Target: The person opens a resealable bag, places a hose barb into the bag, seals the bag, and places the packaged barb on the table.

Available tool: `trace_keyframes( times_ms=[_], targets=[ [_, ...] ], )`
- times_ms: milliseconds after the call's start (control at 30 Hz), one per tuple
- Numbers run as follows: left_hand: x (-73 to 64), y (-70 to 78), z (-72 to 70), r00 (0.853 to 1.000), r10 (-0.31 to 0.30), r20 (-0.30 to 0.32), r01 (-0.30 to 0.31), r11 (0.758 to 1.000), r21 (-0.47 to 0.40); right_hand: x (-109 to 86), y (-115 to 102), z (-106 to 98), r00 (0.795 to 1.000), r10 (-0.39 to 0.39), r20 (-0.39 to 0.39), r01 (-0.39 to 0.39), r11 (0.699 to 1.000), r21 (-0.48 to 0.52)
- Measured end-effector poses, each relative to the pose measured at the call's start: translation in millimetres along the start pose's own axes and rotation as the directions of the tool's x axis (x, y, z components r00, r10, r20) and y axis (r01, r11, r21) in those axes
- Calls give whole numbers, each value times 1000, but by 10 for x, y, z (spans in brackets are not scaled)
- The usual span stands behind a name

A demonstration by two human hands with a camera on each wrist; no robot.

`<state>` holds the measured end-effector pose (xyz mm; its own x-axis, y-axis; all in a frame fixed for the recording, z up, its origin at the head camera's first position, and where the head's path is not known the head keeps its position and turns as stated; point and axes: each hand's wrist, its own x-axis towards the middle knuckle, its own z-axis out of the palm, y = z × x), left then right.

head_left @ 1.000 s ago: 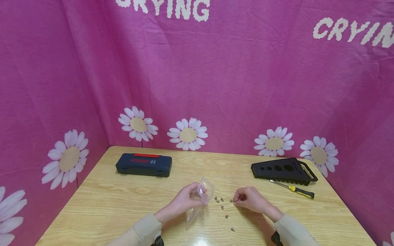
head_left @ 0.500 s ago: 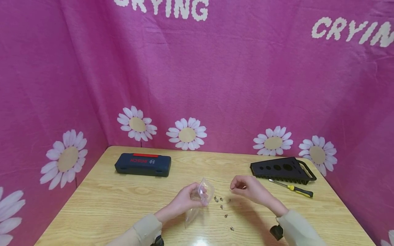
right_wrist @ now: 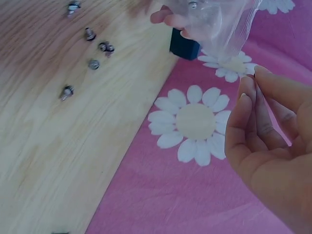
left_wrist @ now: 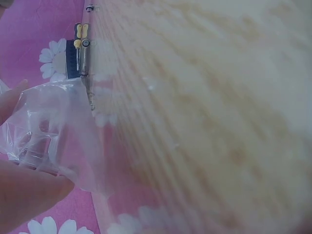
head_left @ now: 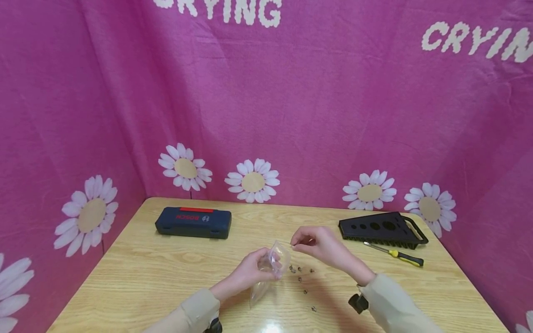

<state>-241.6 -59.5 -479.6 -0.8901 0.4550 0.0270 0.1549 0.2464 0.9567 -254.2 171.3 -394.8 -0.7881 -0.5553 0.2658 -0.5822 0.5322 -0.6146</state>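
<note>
My left hand (head_left: pixel 255 268) holds a clear plastic bag (head_left: pixel 281 257) by its upper part, and the bag's lower end hangs toward the table. In the left wrist view the bag (left_wrist: pixel 58 126) spreads between thumb and fingers. Close to the bag's right side, my right hand (head_left: pixel 317 244) pinches a small screw, mostly hidden by the fingertips (right_wrist: pixel 247 83). Several small metal screws (head_left: pixel 300 279) with dark washers lie scattered on the table below; the right wrist view shows these screws (right_wrist: pixel 89 34) larger. One screw (right_wrist: pixel 193 5) shows at the bag there.
A dark blue Bosch case (head_left: pixel 193 223) lies at the back left of the wooden table (head_left: pixel 137 273). At the back right are a black holder (head_left: pixel 381 229) with holes and a yellow-black screwdriver (head_left: pixel 399 255). A pink curtain (head_left: pixel 300 115) with daisies hangs behind.
The right hand has picked a screw up from the table, risen and moved left toward the bag. The left hand and bag have stayed almost still.
</note>
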Motion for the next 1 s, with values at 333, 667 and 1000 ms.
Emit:
trace_keyframes(
  times_ms=[333, 667, 1000],
  targets=[
    [-5, 4, -5, 1000, 4, 11, -4, 1000, -4, 118, -121, 77, 998, -48, 32, 47, 999, 18],
    [5, 8, 1, 1000, -4, -5, 4, 1000, 10, 30, -29, -6, 1000, -3, -18, 3, 1000, 12],
    [1, 19, 4, 999, -33, -2, 33, 999, -17, -248, 404, 33, 999, 33, 11, -32, 999, -14]
  ],
)
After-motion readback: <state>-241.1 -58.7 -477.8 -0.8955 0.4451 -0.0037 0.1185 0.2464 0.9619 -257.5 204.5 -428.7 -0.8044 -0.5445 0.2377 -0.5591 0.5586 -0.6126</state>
